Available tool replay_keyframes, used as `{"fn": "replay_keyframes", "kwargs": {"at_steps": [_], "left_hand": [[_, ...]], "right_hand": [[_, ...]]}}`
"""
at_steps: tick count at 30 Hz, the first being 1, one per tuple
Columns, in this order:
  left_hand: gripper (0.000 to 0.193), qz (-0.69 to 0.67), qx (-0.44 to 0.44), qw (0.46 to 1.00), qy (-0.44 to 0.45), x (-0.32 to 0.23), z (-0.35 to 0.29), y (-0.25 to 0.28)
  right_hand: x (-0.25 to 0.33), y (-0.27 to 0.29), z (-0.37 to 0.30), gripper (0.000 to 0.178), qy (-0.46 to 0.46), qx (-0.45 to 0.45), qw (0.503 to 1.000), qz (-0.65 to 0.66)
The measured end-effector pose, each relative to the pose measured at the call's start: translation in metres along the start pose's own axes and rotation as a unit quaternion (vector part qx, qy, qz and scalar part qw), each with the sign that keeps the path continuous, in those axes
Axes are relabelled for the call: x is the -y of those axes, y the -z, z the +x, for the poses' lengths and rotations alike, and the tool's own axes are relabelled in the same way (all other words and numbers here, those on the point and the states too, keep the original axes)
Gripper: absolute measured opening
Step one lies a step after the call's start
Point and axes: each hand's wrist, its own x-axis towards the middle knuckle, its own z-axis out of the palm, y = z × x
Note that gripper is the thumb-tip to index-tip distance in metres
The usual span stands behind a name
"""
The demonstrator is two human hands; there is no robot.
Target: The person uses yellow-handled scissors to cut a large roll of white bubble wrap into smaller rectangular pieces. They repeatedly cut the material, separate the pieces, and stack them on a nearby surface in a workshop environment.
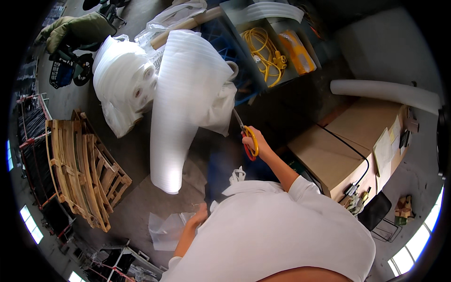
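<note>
My right hand (255, 141) is closed around the handles of a pair of scissors (251, 149), with one yellow and one red loop. The blades point up and away, their tips close to the edge of a crumpled white bag or sheet (221, 113). Just left of that lies a long roll of white foam sheet (176, 103), its near end reaching toward me. Low beside my body is my left hand (201, 215), its fingers partly hidden, so its grip is unclear. A piece of translucent plastic sheet (164, 231) lies near it.
Large wrapped foam rolls (122, 77) stand at the far left, wooden pallets (84, 169) nearer. A divided grey box (286, 77) holds a yellow cable (263, 54) and an orange packet (298, 51). On the right are a brown-topped table (338, 145) and another foam roll (385, 92).
</note>
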Motion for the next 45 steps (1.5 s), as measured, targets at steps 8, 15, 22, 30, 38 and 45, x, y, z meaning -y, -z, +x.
{"fn": "replay_keyframes", "kwargs": {"at_steps": [8, 15, 22, 30, 38, 45], "left_hand": [[0.052, -0.016, 0.063, 0.998, 0.015, -0.11, -0.011, -0.027], [0.023, 0.037, -0.133, 0.97, -0.2, -0.155, 0.207, 0.102], [0.068, -0.57, -0.031, 0.821, -0.027, -0.317, 0.458, 0.062], [0.076, -0.775, -0.038, 0.563, -0.282, -0.384, 0.531, 0.054], [0.051, -0.863, -0.214, 0.347, -0.299, -0.27, 0.493, 0.138], [0.021, -0.84, -0.15, 0.479, -0.207, -0.104, 0.44, 0.267]], "right_hand": [[-0.031, 0.05, 0.051, 0.028, -0.088, -0.006, 0.996, 0.031], [-0.043, 0.08, 0.069, 0.026, -0.109, -0.012, 0.986, 0.129], [-0.065, 0.095, 0.064, 0.031, -0.247, -0.021, 0.934, 0.259], [-0.109, 0.089, 0.065, 0.045, -0.277, 0.009, 0.918, 0.284], [-0.091, 0.059, 0.078, 0.029, -0.26, 0.069, 0.93, 0.252], [-0.066, 0.001, 0.093, 0.016, -0.215, 0.159, 0.949, 0.167]]}}
